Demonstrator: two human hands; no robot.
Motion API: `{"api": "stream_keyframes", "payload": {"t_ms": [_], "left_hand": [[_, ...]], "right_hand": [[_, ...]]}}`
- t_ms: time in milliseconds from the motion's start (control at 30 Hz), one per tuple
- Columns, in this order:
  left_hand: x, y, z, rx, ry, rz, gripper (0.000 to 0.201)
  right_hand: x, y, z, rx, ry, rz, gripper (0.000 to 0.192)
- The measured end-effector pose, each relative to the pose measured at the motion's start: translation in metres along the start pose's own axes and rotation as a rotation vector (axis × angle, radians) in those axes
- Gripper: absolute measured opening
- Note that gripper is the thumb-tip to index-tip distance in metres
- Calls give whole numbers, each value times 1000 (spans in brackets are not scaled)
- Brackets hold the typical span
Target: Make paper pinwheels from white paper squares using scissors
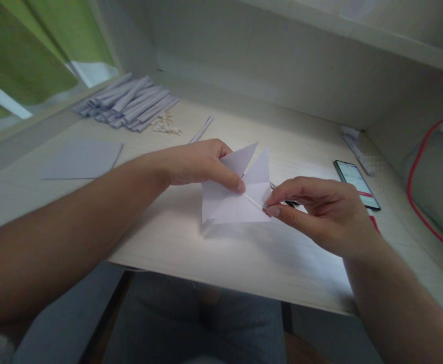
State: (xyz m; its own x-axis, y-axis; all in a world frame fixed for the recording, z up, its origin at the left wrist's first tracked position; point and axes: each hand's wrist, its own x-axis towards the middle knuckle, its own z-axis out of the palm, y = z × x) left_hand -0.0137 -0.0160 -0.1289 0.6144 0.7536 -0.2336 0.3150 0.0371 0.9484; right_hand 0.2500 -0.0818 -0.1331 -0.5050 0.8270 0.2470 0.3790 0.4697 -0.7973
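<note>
A white sheet of paper (231, 207) with slits and pointed flaps is held above the desk. My left hand (206, 162) grips it from the left, thumb pressed on top near its middle and the fingers hidden beneath. My right hand (315, 210) pinches the paper's right corner between thumb and forefinger. A thin white line, a slit edge or a slim stick, runs from the left thumb to those fingertips; I cannot tell which. Partly hidden behind the right fingers lies a small dark object (291, 203) with a metallic bit.
Rolled paper tubes (130, 103) form a pile at the back left, with small thin sticks (166, 125) beside it. One tube (201, 130) lies apart. Stacked paper sheets (81, 159) are at left. A phone (357, 184), a ruler-like strip (357, 154) and a red cord (414, 177) are right.
</note>
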Motion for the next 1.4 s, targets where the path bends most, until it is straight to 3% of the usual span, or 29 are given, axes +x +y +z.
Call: {"api": "stream_keyframes", "payload": {"t_ms": [333,500,867,1100,1200,1400], "left_hand": [[0,-1,0,-26,130,15,20],[0,1,1,-20,52,-10,18],[-2,4,0,77,36,-7,22],[-2,7,2,126,119,31,19],[-2,5,3,103,161,66,17],[1,-4,10,122,12,84,14]], "right_hand": [[1,-1,0,6,-45,19,9],[1,0,0,23,-48,10,10],[1,2,2,81,-18,46,11],[3,1,-1,226,-11,201,39],[7,3,-1,325,-19,281,38],[13,11,16,324,5,290,27]]}}
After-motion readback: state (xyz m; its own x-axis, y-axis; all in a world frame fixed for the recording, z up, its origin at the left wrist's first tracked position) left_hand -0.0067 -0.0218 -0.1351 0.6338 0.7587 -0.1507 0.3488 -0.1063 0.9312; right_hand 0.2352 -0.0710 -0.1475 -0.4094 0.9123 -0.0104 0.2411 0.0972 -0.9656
